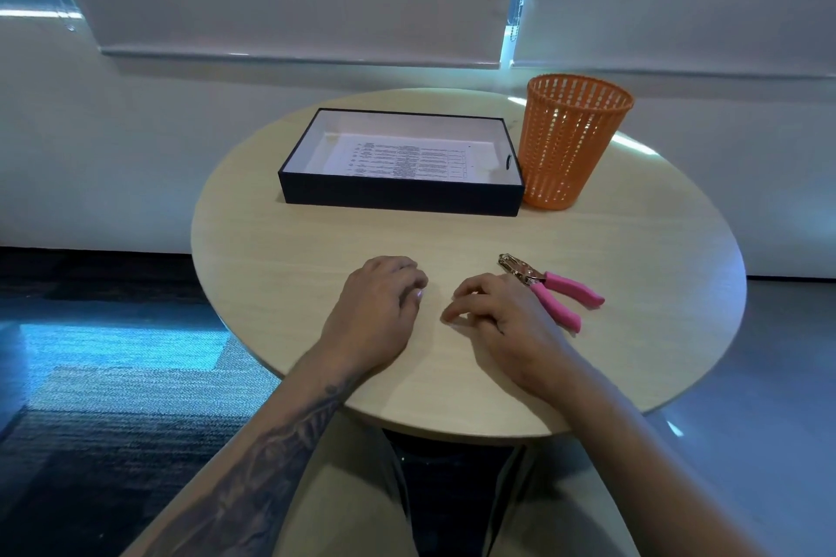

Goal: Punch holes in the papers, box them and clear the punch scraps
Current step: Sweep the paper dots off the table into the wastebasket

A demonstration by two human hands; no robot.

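Both my hands rest knuckles-up on the table [316,249], the left hand [380,308] and right hand [497,317] near each other. Their fingers are loosely curled with the tips down, and I see nothing gripped. Any scraps are too small to see; I reckon they are feather-light and better swept than pinched. The stiff punch [549,287] lies just beside my right hand and is best taken by its pink handles. The papers [407,161] lie flat in the box [398,194], with the basket [570,140] against it.
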